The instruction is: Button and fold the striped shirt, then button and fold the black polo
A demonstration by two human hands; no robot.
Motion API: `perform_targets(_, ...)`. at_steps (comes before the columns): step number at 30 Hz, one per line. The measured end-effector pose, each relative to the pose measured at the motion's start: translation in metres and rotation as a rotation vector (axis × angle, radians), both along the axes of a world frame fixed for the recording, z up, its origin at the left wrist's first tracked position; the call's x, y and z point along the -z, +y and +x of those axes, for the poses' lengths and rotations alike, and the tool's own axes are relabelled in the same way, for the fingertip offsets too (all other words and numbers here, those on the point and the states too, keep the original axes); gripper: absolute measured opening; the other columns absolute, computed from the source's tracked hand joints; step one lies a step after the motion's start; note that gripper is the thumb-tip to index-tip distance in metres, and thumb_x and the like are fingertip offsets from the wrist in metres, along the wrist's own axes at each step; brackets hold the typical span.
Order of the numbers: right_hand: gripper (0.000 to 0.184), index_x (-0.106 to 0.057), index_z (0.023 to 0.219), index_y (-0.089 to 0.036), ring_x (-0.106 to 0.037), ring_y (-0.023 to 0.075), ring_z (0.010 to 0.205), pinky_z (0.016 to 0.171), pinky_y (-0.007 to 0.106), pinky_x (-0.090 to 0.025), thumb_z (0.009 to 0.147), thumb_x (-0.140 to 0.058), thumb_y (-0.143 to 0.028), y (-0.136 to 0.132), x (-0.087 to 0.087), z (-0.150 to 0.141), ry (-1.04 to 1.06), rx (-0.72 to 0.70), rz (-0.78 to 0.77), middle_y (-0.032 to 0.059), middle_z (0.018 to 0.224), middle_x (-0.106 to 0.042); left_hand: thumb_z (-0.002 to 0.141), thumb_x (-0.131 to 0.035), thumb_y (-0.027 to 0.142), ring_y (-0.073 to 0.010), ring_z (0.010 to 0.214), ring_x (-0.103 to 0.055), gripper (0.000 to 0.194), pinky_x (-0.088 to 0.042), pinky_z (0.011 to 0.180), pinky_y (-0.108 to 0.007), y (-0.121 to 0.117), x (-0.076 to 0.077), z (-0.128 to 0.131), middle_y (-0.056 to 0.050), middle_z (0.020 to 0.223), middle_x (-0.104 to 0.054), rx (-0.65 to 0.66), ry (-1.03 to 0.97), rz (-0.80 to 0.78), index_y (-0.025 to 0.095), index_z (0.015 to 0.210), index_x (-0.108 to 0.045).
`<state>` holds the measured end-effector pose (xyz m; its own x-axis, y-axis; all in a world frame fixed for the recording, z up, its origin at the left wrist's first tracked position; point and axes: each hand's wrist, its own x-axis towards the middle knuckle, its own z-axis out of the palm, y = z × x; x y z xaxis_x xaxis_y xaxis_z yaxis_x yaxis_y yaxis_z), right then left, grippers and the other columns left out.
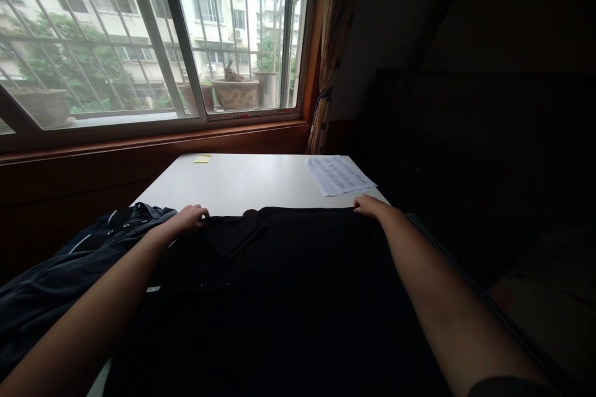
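A black shirt (298,298) is spread wide in front of me, its far edge running between my two hands. My left hand (192,217) pinches the far left end of that edge. At the far right end, my right hand (369,205) has its fingers closed on the cloth. Near the left hand, a flap with a stitched hem, perhaps a sleeve, lies folded over the shirt. A small white label (153,289) shows at its left side. The lower part is too dark to make out. Behind the far edge peeks a small brown round thing (250,213).
Dark clothes with snaps (107,236) are heaped on the left. The white table (242,180) bears a yellow sticky note (202,159) and printed sheets (339,175) at its far end. Beyond stand a barred window (233,31) and a tied curtain (321,111). Deep shadow covers the right.
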<state>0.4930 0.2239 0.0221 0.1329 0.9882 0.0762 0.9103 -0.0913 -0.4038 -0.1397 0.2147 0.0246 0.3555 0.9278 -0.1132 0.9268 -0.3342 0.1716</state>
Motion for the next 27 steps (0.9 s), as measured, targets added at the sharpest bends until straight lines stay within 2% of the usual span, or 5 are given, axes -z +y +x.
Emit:
perform_targets(5, 0.005, -0.074, 0.085, -0.019, -0.066, 0.0259, 0.095, 0.089, 0.038, -0.05, 0.08, -0.073, -0.016, -0.004, -0.021, 0.015, -0.101, -0.119, -0.031, 0.0083, 0.096, -0.073, 0.07, -0.062, 0.037, -0.0248, 0.09, -0.064, 0.024, -0.051, 0.082, -0.032, 0.004, -0.006, -0.009, -0.008, 0.098, -0.067, 0.036, -0.092, -0.037, 0.02, 0.086, -0.068)
perform_targets(14, 0.023, -0.075, 0.092, -0.024, -0.067, 0.0279, 0.101, 0.092, 0.037, -0.048, 0.08, -0.062, -0.038, -0.049, -0.078, 0.041, -0.089, -0.213, 0.161, 0.0049, 0.104, -0.075, 0.076, -0.057, 0.054, -0.0246, 0.078, -0.062, 0.038, -0.048, 0.074, -0.033, -0.017, -0.042, -0.035, -0.006, 0.083, -0.069, 0.044, -0.238, -0.012, 0.018, 0.088, -0.064)
perform_targets(17, 0.027, -0.076, 0.091, -0.024, -0.068, 0.0284, 0.096, 0.088, 0.039, -0.05, 0.077, -0.064, -0.044, -0.067, -0.089, 0.042, 0.007, -0.188, 0.209, 0.0049, 0.1, -0.075, 0.077, -0.058, 0.056, -0.0248, 0.079, -0.062, 0.041, -0.047, 0.076, -0.034, -0.028, -0.058, -0.037, -0.007, 0.084, -0.069, 0.062, -0.25, 0.034, 0.017, 0.089, -0.068)
perform_targets(21, 0.033, -0.075, 0.097, -0.022, -0.069, 0.0255, 0.08, 0.075, 0.038, -0.053, 0.078, -0.066, -0.048, -0.089, -0.099, 0.04, 0.161, -0.126, 0.152, 0.0051, 0.094, -0.075, 0.078, -0.059, 0.056, -0.023, 0.076, -0.061, 0.041, -0.046, 0.074, -0.033, -0.046, -0.074, -0.038, -0.007, 0.081, -0.07, 0.094, -0.247, 0.083, 0.019, 0.089, -0.071)
perform_targets(27, 0.02, -0.076, 0.089, -0.019, -0.064, 0.0236, 0.097, 0.09, 0.038, -0.045, 0.083, -0.068, -0.037, -0.12, -0.116, 0.034, -0.03, -0.19, 0.309, 0.009, 0.104, -0.07, 0.086, -0.058, 0.051, -0.0185, 0.072, -0.06, 0.036, -0.045, 0.071, -0.028, -0.078, -0.085, -0.042, -0.004, 0.082, -0.072, 0.137, -0.228, 0.176, 0.019, 0.092, -0.072)
